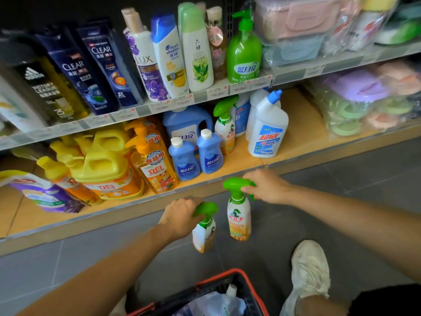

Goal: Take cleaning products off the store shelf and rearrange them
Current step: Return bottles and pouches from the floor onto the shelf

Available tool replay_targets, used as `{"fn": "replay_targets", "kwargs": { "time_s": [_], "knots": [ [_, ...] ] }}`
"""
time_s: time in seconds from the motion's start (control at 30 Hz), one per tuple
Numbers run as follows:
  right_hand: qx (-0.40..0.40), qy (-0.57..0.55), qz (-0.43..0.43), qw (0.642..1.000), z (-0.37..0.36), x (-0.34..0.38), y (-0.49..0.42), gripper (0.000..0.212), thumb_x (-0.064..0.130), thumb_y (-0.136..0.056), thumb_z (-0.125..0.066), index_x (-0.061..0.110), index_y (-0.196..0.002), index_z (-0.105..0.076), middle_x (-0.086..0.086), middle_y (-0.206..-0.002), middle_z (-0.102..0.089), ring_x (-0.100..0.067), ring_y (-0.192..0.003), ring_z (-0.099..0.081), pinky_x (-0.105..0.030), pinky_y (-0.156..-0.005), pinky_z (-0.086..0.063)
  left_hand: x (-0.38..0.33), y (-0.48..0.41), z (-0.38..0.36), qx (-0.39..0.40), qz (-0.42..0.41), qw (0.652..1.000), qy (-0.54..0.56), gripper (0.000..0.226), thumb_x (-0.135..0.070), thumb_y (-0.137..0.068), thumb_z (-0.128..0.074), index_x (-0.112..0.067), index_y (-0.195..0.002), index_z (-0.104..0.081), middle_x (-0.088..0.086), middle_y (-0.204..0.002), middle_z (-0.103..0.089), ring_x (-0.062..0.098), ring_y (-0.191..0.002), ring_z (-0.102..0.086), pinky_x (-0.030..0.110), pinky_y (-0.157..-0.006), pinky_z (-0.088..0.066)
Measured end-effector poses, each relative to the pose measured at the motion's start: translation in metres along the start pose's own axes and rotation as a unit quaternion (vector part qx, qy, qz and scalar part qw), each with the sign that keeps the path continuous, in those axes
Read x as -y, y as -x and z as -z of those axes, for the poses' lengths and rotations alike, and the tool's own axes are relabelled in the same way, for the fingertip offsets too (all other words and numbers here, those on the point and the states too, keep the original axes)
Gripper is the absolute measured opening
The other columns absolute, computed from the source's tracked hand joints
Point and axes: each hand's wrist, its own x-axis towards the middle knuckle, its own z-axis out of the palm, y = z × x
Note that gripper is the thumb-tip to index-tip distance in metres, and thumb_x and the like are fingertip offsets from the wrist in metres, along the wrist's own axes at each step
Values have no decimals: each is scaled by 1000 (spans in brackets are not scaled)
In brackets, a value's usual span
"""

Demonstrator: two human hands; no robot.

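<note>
While held clear of the shelf [296,142], head view, left spray bottle [204,236]: hung tilted from left hand [180,215], in front of the shelf lip, above the grey floor [341,179].
Left fingers [191,201]: clamped over the green trigger head; body unsupported.
Right spray bottle [239,220]: near upright, close beside the left one, not touching; hung from right hand [266,188].
Right fingers [252,176]: curled round the rear of the trigger head.
Risk, drop: smooth glossy plastic, weight low in the body; likely to swing and slip.
Risk, discharge: possible squeeze of a trigger; wet floor as result.
Risk, knock: bottles near enough to clash; basket [218,279] rim below.
Materials: moulded green heads, hard and curved; white waisted bodies in glossy printed sleeves, orange at the base.
</note>
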Motion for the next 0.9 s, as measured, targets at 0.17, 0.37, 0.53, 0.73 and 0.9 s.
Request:
{"fn": "replay_targets", "kwargs": {
  "time_s": [0.17,0.37,0.53,0.73,0.9],
  "knots": [
    [-170,25,30,985,90,10,-23,23,27,-95,-65,11,-78,-64,4,-62,-60,-20,-65,-61,-32,-58,-43,-20,-20,55,-77,-84,993,32,42,-36,-95,-67,-21,-134,-60,4,-121,-68,23,-108,-64,40,-88,-52],
    [-264,-17,-24,964,104,0,-77,24,26,-95,-66,12,-77,-60,-9,-73,-64,-31,-80,-67,-37,-64,-46,-48,-69,108,-192,-97,973,85,37,-24,-92,-72,-11,-127,-67,16,-112,-71,34,-103,-64,41,-83,-49],
    [-272,-153,-69,947,94,-6,-107,17,15,-95,-66,-2,-95,-70,-22,-89,-73,-35,-82,-73,-45,-81,-58,-68,-120,109,-238,-51,965,102,33,-22,-95,-68,-4,-122,-67,22,-109,-68,40,-103,-60,46,-83,-47],
    [-293,-153,-59,942,88,-26,-89,21,8,-87,-69,1,-107,-68,-19,-101,-73,-34,-93,-70,-51,-85,-55,-77,-155,106,-267,-11,957,113,36,-16,-97,-64,-1,-130,-62,25,-121,-64,43,-112,-59,45,-88,-46],
    [-297,-185,-154,924,27,-41,-70,40,30,-78,-84,10,-110,-70,-5,-96,-73,-20,-92,-64,-23,-68,-43,-71,-157,101,-254,-25,959,127,44,-20,-96,-67,-8,-138,-59,20,-128,-64,37,-116,-59,42,-96,-48]
  ]
}}
